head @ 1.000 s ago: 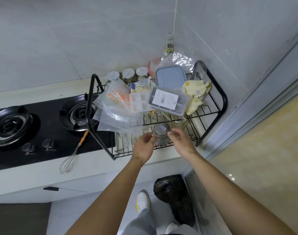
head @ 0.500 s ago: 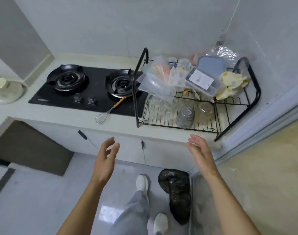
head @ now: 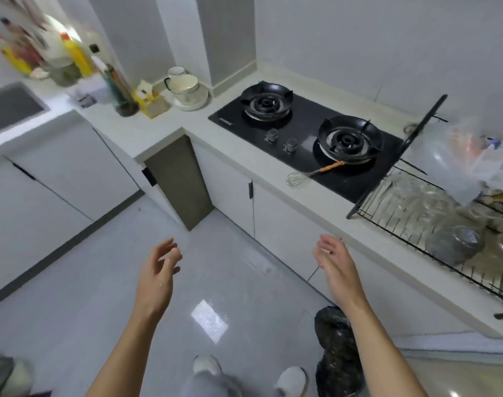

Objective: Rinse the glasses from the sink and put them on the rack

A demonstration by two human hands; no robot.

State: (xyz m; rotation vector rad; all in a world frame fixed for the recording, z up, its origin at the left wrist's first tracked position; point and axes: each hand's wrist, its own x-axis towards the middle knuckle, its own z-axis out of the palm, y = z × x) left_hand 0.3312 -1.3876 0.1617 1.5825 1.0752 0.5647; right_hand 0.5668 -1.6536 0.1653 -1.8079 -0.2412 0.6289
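Hands both empty: left hand (head: 156, 277) and right hand (head: 334, 270) hang over the floor, palms facing each other, fingers loose and a little curled, gripping nothing. Sink (head: 12, 110) is up at the far left edge, well apart from both hands and across the corner of the counter. The left hand is the nearer one. Sink inside is dark and smeared, so I cannot tell whether any glasses lie in it or how they point. Rack (head: 393, 222) sits on the counter at the right, near the right hand. It holds a grey jar (head: 456, 245) at the front and clear glasses (head: 416, 196) behind, too blurred to tell upright from mouth-down. Likely step: reach left to the sink for another glass. The carry to the rack would then run along the counter past the hob (head: 302, 138), with the whisk (head: 299, 177) at its front edge. Writing: small mark on the hob's near-left corner, unreadable. Bottles (head: 75, 57) by the sink are blurred, no labels legible.
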